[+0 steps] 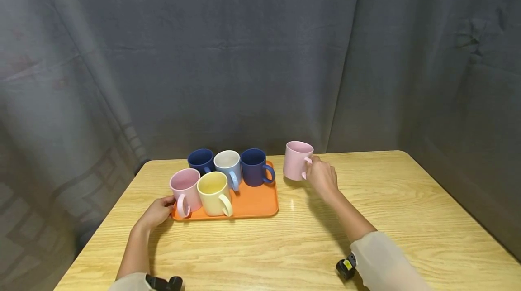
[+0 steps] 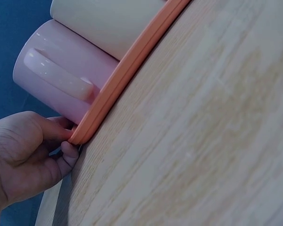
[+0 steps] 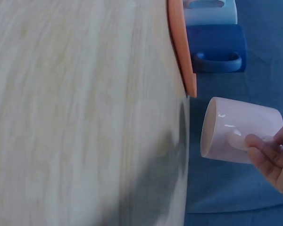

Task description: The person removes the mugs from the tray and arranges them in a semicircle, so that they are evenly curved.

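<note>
My right hand grips the handle of a pink mug, which is held upright and raised off the table, just right of the orange tray. In the right wrist view the same pink mug shows its underside and the fingers around its handle. At the tray's near left corner, my left hand pinches the rim, thumb above and fingers below, as the left wrist view shows. Another pink mug stands right beside that hand. A yellow mug is next to it in the front row.
Behind these stand a dark blue mug, a light blue mug with a pale inside, and a second dark blue mug. The tray lies on a wooden table. A grey curtain hangs behind the table.
</note>
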The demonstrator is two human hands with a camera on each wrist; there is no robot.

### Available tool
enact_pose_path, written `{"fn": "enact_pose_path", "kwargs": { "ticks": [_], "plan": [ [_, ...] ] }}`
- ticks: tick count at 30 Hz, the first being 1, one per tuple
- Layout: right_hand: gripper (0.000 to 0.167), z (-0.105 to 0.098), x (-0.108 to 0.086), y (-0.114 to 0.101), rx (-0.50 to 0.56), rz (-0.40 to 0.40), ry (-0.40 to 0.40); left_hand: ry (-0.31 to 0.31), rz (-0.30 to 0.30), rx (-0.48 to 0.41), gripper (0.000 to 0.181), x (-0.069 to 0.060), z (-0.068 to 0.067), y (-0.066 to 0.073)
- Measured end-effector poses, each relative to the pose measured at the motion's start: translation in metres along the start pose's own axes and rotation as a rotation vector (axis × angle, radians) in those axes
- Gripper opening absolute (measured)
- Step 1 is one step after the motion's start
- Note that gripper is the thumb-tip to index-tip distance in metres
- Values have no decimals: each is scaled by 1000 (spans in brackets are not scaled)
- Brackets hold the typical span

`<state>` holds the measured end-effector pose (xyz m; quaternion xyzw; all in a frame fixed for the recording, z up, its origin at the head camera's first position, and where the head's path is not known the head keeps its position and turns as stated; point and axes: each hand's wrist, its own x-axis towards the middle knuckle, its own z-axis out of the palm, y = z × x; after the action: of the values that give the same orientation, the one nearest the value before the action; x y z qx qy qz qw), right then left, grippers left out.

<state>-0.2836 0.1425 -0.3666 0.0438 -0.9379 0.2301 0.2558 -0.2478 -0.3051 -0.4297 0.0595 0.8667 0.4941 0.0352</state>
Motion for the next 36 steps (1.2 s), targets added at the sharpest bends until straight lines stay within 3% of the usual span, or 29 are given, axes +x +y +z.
{"fn": "enact_pose_path", "kwargs": {
  "ticks": [12,25,36],
  "plan": [
    [24,14,1,-4,-44,49,-44,-11,-1,3,35,0,-1,1],
    [21,17,-1,-15,-10,72,-114,-10,-5,-4,37,0,0,0],
    [24,26,-18,-31,-80,72,-182,-8,-5,-6,41,0,0,1]
  ]
}}
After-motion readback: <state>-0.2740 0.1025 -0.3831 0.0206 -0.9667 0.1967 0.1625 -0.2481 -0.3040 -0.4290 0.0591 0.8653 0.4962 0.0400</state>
